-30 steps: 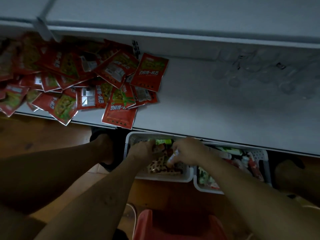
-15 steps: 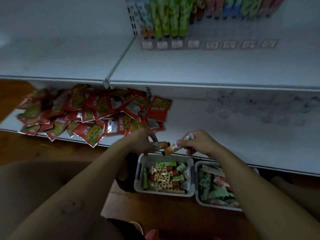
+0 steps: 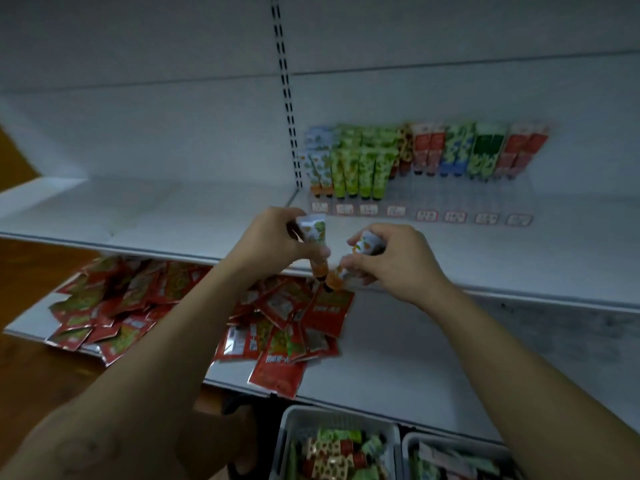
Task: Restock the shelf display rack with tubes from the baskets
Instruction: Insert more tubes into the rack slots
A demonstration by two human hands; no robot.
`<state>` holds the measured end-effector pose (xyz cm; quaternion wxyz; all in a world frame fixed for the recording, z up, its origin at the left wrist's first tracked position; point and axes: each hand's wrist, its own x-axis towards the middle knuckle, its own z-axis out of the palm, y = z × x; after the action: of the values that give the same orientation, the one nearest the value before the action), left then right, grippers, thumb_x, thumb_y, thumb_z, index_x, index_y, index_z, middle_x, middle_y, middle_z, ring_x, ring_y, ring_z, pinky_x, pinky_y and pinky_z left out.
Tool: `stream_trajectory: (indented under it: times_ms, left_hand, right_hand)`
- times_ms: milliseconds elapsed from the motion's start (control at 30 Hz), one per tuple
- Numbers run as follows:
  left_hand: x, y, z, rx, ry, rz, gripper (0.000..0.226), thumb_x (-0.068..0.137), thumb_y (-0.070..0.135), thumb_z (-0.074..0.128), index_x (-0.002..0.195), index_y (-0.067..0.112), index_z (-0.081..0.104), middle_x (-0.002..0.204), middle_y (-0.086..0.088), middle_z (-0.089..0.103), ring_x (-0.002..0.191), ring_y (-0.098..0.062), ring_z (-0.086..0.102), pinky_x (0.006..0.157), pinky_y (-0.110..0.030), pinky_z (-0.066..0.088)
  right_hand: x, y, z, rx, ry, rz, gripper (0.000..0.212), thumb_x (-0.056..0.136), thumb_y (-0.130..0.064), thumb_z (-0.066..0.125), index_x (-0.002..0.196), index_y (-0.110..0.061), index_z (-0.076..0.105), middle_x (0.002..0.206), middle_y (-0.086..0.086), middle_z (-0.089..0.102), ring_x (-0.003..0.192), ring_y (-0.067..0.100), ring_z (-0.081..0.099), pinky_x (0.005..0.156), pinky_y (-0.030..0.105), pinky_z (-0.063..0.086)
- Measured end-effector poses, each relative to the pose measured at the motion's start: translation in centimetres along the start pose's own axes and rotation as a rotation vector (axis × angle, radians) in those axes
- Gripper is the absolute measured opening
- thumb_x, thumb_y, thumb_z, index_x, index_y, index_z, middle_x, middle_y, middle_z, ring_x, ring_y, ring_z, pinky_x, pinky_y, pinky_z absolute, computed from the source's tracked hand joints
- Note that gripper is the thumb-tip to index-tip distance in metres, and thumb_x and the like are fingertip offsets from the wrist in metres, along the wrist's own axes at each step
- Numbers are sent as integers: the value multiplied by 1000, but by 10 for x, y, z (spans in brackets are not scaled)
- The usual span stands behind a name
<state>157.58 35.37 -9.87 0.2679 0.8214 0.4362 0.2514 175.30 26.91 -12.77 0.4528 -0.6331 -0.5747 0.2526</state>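
My left hand (image 3: 273, 239) grips a small white tube with an orange cap (image 3: 314, 237), cap pointing down. My right hand (image 3: 391, 261) holds a second orange-capped tube (image 3: 349, 265), tilted with its cap down-left, almost touching the first. Both hands hover just in front of the middle shelf's edge. Behind them on that shelf stands the clear display rack (image 3: 450, 199) with rows of upright tubes (image 3: 415, 154) in green, red and blue. Two white baskets (image 3: 298, 419) (image 3: 410, 441) of mixed tubes sit on the floor at the bottom.
A pile of red sachets (image 3: 194, 306) lies on the lower shelf (image 3: 450, 358) beneath my hands. The middle shelf (image 3: 156, 209) stretches left of the rack. A slotted upright (image 3: 285, 88) divides the white back panel. Wooden floor (image 3: 31, 268) shows at the left.
Both hands have risen from the baskets with a tube each, up to the middle shelf. My view has tilted up, bringing the display rack into view.
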Motion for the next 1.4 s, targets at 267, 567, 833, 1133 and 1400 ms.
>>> stream_trajectory:
  times_ms: [267,567,833,1133,1400]
  left_hand:
    - [71,-6,-28,-187,167,90,15,78,21,77,79,27,64,75,6,67,71,-14,64,77,-44,56]
    - [151,-32,-33,-264,294,128,28,68,10,83,74,17,56,83,-1,70,71,-9,69,59,-21,52]
    - [179,-60,-10,-77,165,231,31,60,11,87,68,9,57,69,6,62,72,-14,61,62,-23,47]
    - [171,-74,-7,-109,319,177,28,64,13,86,69,3,60,71,-5,66,59,-3,51,53,-8,40]
    - [175,-69,-1,-123,327,140,27,64,11,85,70,12,59,62,14,55,53,5,48,47,-4,34]
  right_hand:
    - [76,-41,-23,-187,-24,-27,21,85,-15,71,93,0,60,88,14,66,70,23,69,68,40,59]
    - [158,-49,0,-486,144,-156,22,82,-26,73,80,-24,51,76,-11,51,69,11,49,52,19,32]
    - [181,-5,33,-599,243,-223,32,86,-18,64,118,-13,63,109,12,67,94,28,60,74,37,49]
    - [187,-11,30,-707,168,-277,24,88,-21,65,108,-8,64,88,11,64,77,22,54,58,31,34]
    - [191,-9,28,-773,179,-311,28,86,-17,64,112,-8,64,101,12,67,81,22,53,60,29,35]
